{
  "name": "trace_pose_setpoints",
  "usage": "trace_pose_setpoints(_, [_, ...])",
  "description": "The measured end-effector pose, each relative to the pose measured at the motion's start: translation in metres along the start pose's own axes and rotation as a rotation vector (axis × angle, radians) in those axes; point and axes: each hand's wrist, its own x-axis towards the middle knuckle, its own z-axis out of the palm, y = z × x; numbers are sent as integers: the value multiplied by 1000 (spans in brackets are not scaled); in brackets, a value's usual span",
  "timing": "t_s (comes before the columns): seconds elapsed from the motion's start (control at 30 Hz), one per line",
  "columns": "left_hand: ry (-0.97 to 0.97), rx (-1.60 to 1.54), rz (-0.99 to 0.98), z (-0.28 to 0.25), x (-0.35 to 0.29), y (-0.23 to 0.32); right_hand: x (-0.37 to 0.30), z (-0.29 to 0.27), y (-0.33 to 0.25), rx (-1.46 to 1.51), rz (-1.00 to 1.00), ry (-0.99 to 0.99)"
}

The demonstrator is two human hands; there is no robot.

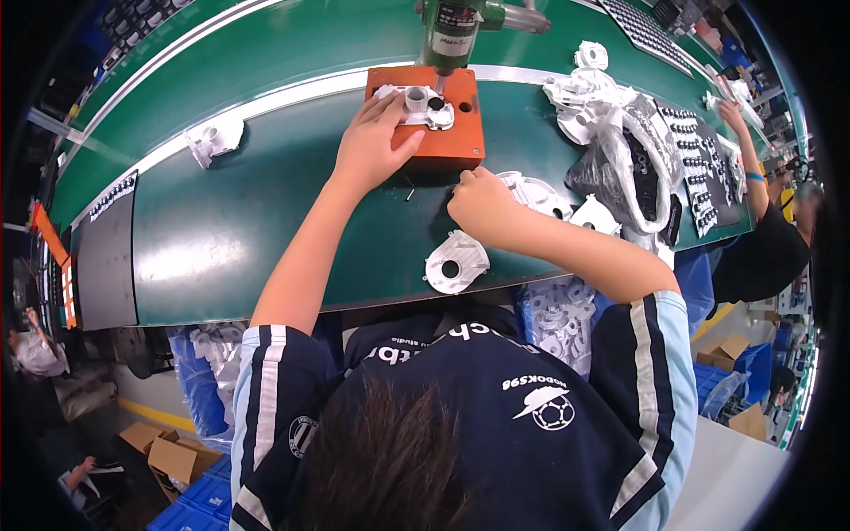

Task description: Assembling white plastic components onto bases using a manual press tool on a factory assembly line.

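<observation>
Head view: your left hand [376, 142], thumb spread wide, fingers touching the white part [416, 99] atop the orange block [469, 137]; your right hand [482, 202] curls beside it, any pinch hidden; the press [450, 40] looms above!

A worker's left hand [376, 146] lies with fingers extended and thumb apart on a white plastic part [416, 99] atop an orange block [465, 146], beneath a green press [450, 40]. The right hand [480, 202], fingers curled and any contents hidden, sits just beside the block's near corner. A white plate with a round hole [467, 251] lies nearby on the green bench [221, 199]; at right, a co-worker's hand [733, 115] reaches over the far end.
</observation>
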Motion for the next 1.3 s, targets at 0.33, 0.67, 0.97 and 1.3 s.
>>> trace_pose_setpoints(0.33, [-12,6,-9,1,0,2,-6,16,9,120,20,120])
trace_pose_setpoints(0.67, [-29,-3,-30,-1,-1,-1,-44,-21,67,1672,192,143])
trace_pose_setpoints(0.97, [-47,0,-34,-1,1,2,14,-9,100,2202,215,334])
trace_pose_setpoints(1.3, [-32,-19,-31,-3,0,2,44,-13,101,1823,411,571])
